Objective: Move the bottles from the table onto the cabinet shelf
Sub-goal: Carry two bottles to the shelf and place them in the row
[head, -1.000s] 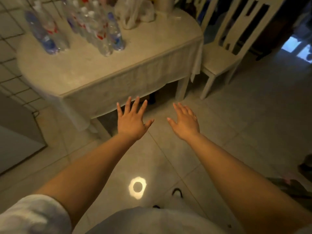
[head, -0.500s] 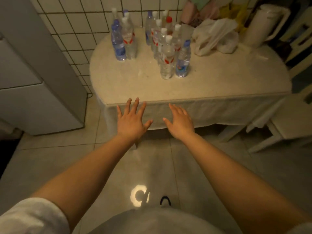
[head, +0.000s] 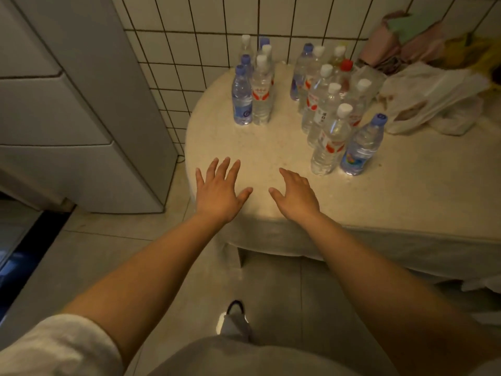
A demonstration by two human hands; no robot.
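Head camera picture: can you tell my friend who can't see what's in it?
Two open, empty hands, left hand and right hand, reach over a round table toward two clusters of upright water bottles. White plastic bags lie beside them.

White tiled wall (head: 206,44), grey floor (head: 108,248).

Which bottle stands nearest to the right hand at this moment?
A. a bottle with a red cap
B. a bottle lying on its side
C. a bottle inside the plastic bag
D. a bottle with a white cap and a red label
D: the white-capped bottle with the red label stands upright at the front of the right group, closest to the open right hand; the red-capped bottle is far back.
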